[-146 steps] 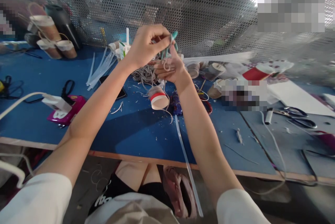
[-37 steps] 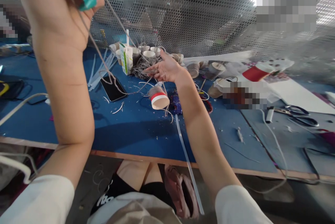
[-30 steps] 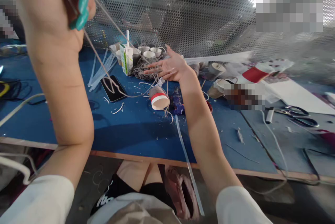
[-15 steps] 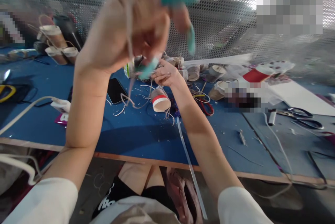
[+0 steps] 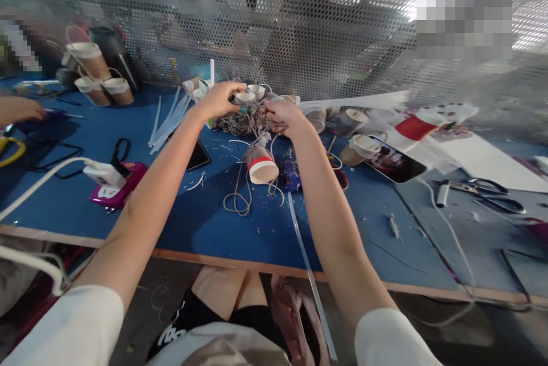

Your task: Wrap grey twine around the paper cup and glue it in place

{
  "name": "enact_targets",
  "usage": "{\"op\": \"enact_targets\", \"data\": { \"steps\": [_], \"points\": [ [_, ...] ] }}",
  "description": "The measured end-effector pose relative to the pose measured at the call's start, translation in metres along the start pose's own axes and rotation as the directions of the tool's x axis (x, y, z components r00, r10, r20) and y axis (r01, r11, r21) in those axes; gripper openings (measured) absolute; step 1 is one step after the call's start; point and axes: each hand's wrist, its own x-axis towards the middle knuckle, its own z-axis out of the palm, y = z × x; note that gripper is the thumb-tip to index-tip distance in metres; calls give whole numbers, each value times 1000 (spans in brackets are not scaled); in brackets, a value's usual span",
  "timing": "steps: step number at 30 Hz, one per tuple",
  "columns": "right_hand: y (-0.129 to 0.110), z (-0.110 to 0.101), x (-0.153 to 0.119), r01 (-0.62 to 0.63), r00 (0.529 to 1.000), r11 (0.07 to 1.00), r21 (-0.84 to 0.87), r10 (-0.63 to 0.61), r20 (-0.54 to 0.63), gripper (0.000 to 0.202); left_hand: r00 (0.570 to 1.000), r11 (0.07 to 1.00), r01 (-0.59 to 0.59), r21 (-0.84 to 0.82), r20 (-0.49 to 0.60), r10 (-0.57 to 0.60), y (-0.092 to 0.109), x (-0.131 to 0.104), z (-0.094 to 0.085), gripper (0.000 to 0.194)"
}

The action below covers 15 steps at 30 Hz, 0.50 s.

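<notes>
A tangled heap of grey-brown cord (image 5: 242,120) lies at the back middle of the blue table. My left hand (image 5: 222,99) is over the heap's left side, thumb and fingers apart, with nothing seen between them. At the heap's right side, my right hand (image 5: 282,116) has its fingers curled in at the cord; whatever they hold is too small to make out. Below the hands lies a small cup (image 5: 264,172) with a red band and white rim, its opening toward me. A loop of cord (image 5: 237,203) trails beside it.
Several cups with string handles (image 5: 115,91) stand back left by a black bottle (image 5: 113,55). A purple power block (image 5: 117,186), a lit phone (image 5: 396,161) and scissors (image 5: 488,188) lie around. Another person's hand (image 5: 21,110) is at the far left. A mesh screen (image 5: 299,29) rises behind.
My left hand has come down from high in front of the camera to the cord heap, and its cord now lies on the table. My right hand stays near the heap.
</notes>
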Motion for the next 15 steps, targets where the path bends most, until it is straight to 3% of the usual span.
{"op": "enact_targets", "data": {
  "steps": [3, 6, 10, 15],
  "points": [
    [1, 11, 0, 80, 988, 996, -25, -82, -128, 38, 1000, 1000, 7, -11, -15, -7, -11, 4, 40, 44],
    [-4, 19, -7, 214, 961, 972, -95, -227, -158, 38, 997, 999, 37, -37, -67, -40, -17, 0, 63, 39],
    [-10, 26, -16, 331, 933, 933, -142, -346, -97, 42, 988, 996, 84, -23, -128, -86, -18, -3, 69, 33],
    [-18, 33, -26, 436, 898, 897, -65, -439, -39, 42, 972, 984, 172, 47, -170, -162, -9, -3, 64, 33]
  ]
}}
